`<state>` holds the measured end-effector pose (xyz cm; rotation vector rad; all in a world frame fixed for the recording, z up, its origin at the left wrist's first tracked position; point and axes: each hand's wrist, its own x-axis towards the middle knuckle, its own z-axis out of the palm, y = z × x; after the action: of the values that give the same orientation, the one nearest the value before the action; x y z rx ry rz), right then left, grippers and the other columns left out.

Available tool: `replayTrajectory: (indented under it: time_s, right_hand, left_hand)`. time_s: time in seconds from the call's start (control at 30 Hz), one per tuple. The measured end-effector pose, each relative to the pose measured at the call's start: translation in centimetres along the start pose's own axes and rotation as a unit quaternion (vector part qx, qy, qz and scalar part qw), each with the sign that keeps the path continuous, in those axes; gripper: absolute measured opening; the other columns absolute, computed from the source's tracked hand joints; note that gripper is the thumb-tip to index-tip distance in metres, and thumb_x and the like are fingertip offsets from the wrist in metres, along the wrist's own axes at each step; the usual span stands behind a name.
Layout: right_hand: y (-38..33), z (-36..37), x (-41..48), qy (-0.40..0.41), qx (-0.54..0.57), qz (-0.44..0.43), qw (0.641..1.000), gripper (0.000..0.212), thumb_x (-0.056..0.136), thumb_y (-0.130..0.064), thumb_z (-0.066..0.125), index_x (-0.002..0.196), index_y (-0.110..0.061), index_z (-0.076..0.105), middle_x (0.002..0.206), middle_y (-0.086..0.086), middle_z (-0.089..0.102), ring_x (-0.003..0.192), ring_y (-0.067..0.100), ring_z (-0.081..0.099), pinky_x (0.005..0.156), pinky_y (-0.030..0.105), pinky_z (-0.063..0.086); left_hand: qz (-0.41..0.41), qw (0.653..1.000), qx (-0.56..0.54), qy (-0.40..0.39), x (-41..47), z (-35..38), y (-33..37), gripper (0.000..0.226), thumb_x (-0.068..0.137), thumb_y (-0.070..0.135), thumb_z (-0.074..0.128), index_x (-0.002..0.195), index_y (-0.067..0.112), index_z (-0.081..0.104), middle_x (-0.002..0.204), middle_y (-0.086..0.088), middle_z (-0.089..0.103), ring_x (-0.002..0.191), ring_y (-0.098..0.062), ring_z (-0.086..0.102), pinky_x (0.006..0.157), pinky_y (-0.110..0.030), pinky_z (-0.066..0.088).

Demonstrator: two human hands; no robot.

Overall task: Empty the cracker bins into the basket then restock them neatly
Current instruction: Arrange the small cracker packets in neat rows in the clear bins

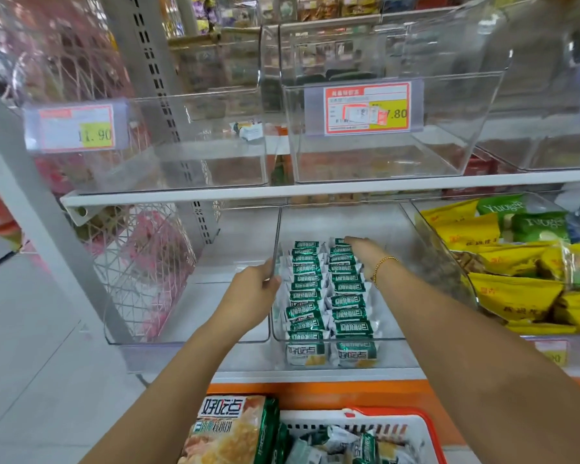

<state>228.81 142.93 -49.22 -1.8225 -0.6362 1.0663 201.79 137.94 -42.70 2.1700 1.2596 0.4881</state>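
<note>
Landmark: cracker bin (332,222), the clear middle bin on the lower shelf.

- Cracker packets (310,296): green-and-white, standing on edge in two tidy rows that run from the bin's front wall toward its back. Both rows sit in the bin's left half.
- Left hand (252,289): at the bin's left wall, about halfway back. Fingers are curled over the top edge of that wall and clamp it. The left row of packets is just inside the wall from this hand.
- Right hand (362,251): inside the bin, palm down, at the far end of the right row. Fingers are stretched out and together, lying on the rearmost packets. Cannot tell whether a fingertip hooks a packet. Gold bracelet (384,267) on this wrist; the forearm crosses the bin's front right corner and hides the wall there.
- Basket (399,413): red-rimmed, below and in front of the bin, holding loose packets (349,443) in a jumble.
- Large cracker bag (228,433): below the bin's front left corner, touching the basket's left side.
- Right of the bin: a neighbouring bin of yellow snack bags (516,289), with green bags (539,226) behind them.
- Left of the bin: another clear bin (198,296), touching it.
- Above the bin: white shelf board (315,189), overhanging its back. It carries clear bins with price tags reading 11.90 (76,128) and 7.80 (367,108).
</note>
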Motion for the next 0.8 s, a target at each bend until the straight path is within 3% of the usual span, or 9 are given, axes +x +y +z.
replayTrajectory:
  time_s: [0.03,0.13,0.3,0.43,0.5,0.53,0.6,0.7,0.8]
  right_hand:
    - [0.1,-0.1,0.4,-0.003,0.001,0.007,1.000,0.070,0.092,-0.040,0.054,0.146,-0.006,0.027,0.132,0.010,0.047,0.123,0.034,0.048,0.104,0.051,0.042]
    - [0.0,0.3,0.5,-0.034,0.001,0.015,0.999,0.063,0.094,-0.041,0.051,0.146,-0.011,0.034,0.137,0.011,0.045,0.128,0.038,0.044,0.105,0.058,0.039]
    - [-2.1,1.9,-3.9,-0.043,-0.024,-0.001,0.999,0.062,0.102,-0.037,0.042,0.154,-0.014,0.015,0.158,0.011,0.021,0.143,0.034,0.025,0.115,0.046,0.026]
    - [-2.5,2.0,-5.9,-0.018,-0.183,-0.054,0.981,0.073,0.100,-0.042,0.043,0.154,-0.007,0.009,0.154,0.013,0.029,0.140,0.032,0.032,0.109,0.035,0.031]
    - [-2.8,1.4,-7.9,0.011,-0.291,-0.103,0.951,0.062,0.098,-0.044,0.046,0.143,-0.003,0.035,0.138,0.016,0.048,0.119,0.031,0.050,0.091,0.031,0.043]
    - [-2.8,0.9,-9.0,0.028,-0.350,-0.143,0.925,0.045,0.097,-0.041,0.048,0.119,-0.003,0.054,0.114,0.014,0.059,0.101,0.029,0.054,0.074,0.028,0.045]
    - [-2.9,0.0,-11.9,0.063,-0.440,-0.215,0.869,0.034,0.095,-0.033,0.051,0.072,-0.008,0.051,0.072,0.005,0.051,0.077,0.025,0.051,0.055,0.027,0.037]
    - [-1.9,-1.2,-16.9,0.056,-0.505,-0.271,0.818,0.040,0.093,-0.028,0.055,0.060,-0.009,0.042,0.061,0.006,0.044,0.061,0.021,0.045,0.054,0.030,0.034]
    - [1.0,-2.3,-21.4,0.002,-0.551,-0.261,0.793,0.040,0.093,-0.032,0.058,0.063,-0.009,0.046,0.063,0.008,0.046,0.062,0.021,0.046,0.053,0.030,0.032]
  left_hand:
    - [0.003,1.000,-0.006,-0.003,0.1,0.0,-0.2,0.045,0.102,0.020,0.042,0.145,0.014,0.038,0.101,-0.011,0.066,0.090,-0.024,0.065,0.079,-0.029,0.050]
    - [0.013,1.000,-0.012,-0.008,0.4,0.1,-0.6,0.043,0.101,0.022,0.043,0.144,0.016,0.043,0.103,-0.015,0.066,0.085,-0.020,0.059,0.072,-0.024,0.041]
    - [0.013,0.999,-0.040,-0.014,0.2,-0.2,-0.5,0.042,0.101,0.022,0.044,0.143,0.022,0.044,0.102,-0.005,0.066,0.091,-0.020,0.060,0.077,-0.024,0.041]
    - [-0.007,0.997,-0.075,-0.006,-0.4,-0.3,0.2,0.042,0.101,0.020,0.045,0.143,0.020,0.043,0.126,-0.004,0.061,0.111,-0.023,0.058,0.084,-0.024,0.039]
    - [-0.027,0.997,-0.078,0.002,-0.6,-0.2,0.5,0.040,0.100,0.019,0.046,0.141,0.016,0.046,0.124,-0.007,0.061,0.108,-0.027,0.060,0.081,-0.025,0.039]
    - [-0.034,0.997,-0.075,0.010,-0.7,-0.1,0.6,0.038,0.100,0.018,0.046,0.138,0.013,0.049,0.122,-0.010,0.063,0.106,-0.028,0.061,0.080,-0.026,0.041]
    - [-0.036,0.997,-0.054,0.033,-1.4,0.3,1.0,0.034,0.099,0.014,0.046,0.131,0.010,0.054,0.114,-0.015,0.065,0.100,-0.031,0.062,0.075,-0.027,0.043]
    - [-0.025,0.998,0.028,0.058,-3.7,1.3,1.8,0.037,0.095,0.007,0.049,0.132,0.005,0.050,0.108,-0.021,0.065,0.094,-0.036,0.061,0.068,-0.030,0.043]
    - [-0.025,0.993,0.053,0.103,-7.7,2.4,2.8,0.047,0.095,0.016,0.052,0.140,0.004,0.042,0.124,-0.020,0.059,0.110,-0.033,0.056,0.086,-0.034,0.043]
